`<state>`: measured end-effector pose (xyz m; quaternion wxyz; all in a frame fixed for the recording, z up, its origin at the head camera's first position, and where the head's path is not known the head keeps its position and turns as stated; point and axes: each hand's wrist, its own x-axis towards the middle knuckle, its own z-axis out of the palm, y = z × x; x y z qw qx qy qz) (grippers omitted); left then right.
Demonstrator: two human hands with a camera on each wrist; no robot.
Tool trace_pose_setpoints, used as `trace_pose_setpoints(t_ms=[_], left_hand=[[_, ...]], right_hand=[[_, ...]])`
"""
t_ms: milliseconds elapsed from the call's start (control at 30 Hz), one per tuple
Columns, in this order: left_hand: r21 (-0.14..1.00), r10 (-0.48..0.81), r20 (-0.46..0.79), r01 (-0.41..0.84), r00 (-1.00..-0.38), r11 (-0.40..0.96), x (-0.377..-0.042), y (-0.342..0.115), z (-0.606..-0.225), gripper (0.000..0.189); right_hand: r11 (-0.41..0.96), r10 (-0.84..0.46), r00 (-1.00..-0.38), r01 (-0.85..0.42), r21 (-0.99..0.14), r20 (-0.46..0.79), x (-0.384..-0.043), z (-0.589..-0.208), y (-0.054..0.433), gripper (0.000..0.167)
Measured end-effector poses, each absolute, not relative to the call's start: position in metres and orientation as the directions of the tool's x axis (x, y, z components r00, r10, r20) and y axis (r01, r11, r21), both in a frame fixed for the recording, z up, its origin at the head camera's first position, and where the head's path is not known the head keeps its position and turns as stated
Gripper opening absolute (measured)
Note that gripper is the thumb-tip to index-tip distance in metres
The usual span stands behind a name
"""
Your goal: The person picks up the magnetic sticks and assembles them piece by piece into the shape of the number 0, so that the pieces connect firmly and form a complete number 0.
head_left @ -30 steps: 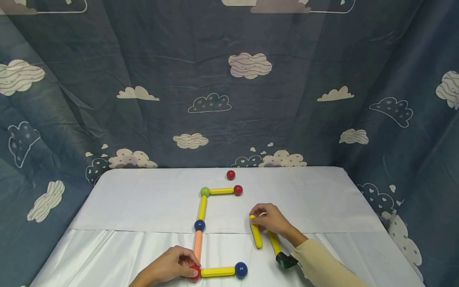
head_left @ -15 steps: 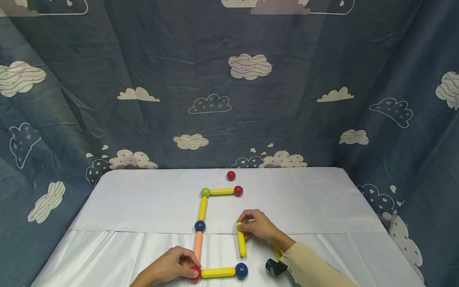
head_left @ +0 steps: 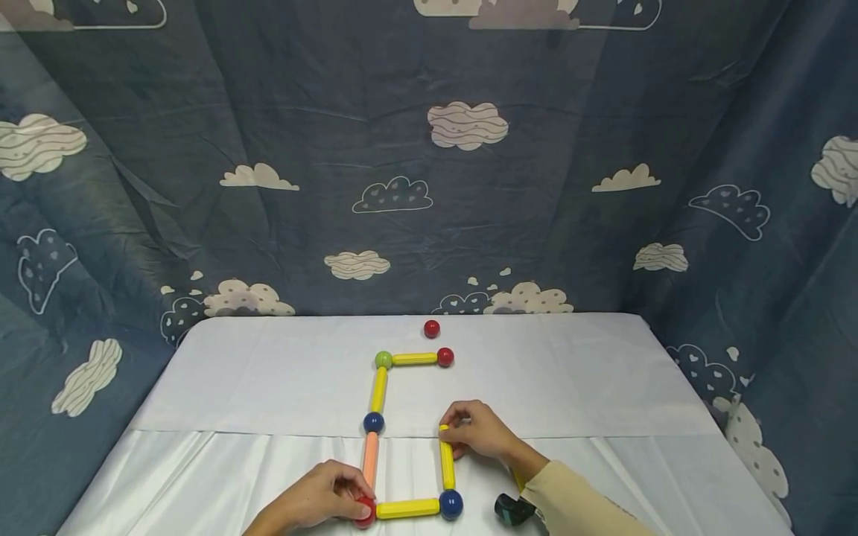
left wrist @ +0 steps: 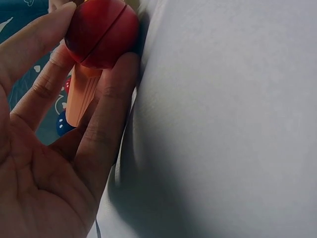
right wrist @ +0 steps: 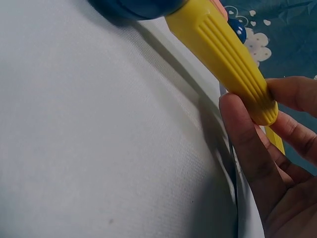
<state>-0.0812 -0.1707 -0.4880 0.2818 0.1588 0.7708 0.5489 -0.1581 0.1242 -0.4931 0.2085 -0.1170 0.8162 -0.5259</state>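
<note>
My left hand [head_left: 322,495] pinches a red ball [left wrist: 103,32] at the near left corner of a stick-and-ball shape. From that ball an orange stick [head_left: 370,458] runs back to a blue ball [head_left: 374,423], and a yellow stick [head_left: 407,508] runs right to a second blue ball [head_left: 451,505]. My right hand [head_left: 482,430] pinches the far end of another yellow stick [right wrist: 228,59] between thumb and fingers. In the right wrist view, the near end of this stick meets the blue ball [right wrist: 141,6].
Farther back, a yellow stick [head_left: 379,388] leads to a green ball [head_left: 383,359], then another yellow stick [head_left: 414,359] to a red ball [head_left: 445,357]. A loose red ball [head_left: 432,328] lies behind. One yellow stick [head_left: 518,480] is partly hidden under the right forearm, beside a black wrist device [head_left: 513,510].
My right hand has moved left and nearer with the yellow stick, whose near end has come onto the right blue ball. My left hand has stayed on the red ball.
</note>
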Motion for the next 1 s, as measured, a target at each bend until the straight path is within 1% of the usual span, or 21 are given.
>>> trace_pose_setpoints(t_ms=[233,500,800,1000], left_hand=[[0.935,0.544,-0.279,-0.093,-0.791,0.343,-0.081,-0.170,-0.489,0.014],[0.932,0.537,-0.279,-0.091,-0.796,0.350,-0.081,-0.170,-0.490,0.014],[0.940,0.545,-0.278,-0.107,-0.791,0.324,-0.081,-0.171,-0.490,0.014],[0.941,0.546,-0.270,-0.098,-0.793,0.323,-0.081,-0.171,-0.490,0.014]], right_hand=[[0.423,-0.408,-0.887,0.026,-0.906,-0.216,-0.157,-0.495,0.124,0.014],[0.438,-0.410,-0.889,0.003,-0.899,-0.203,-0.157,-0.495,0.125,0.015],[0.438,-0.405,-0.889,0.019,-0.899,-0.216,-0.157,-0.493,0.126,0.017],[0.440,-0.383,-0.898,0.027,-0.898,-0.215,-0.167,-0.488,0.131,0.017]])
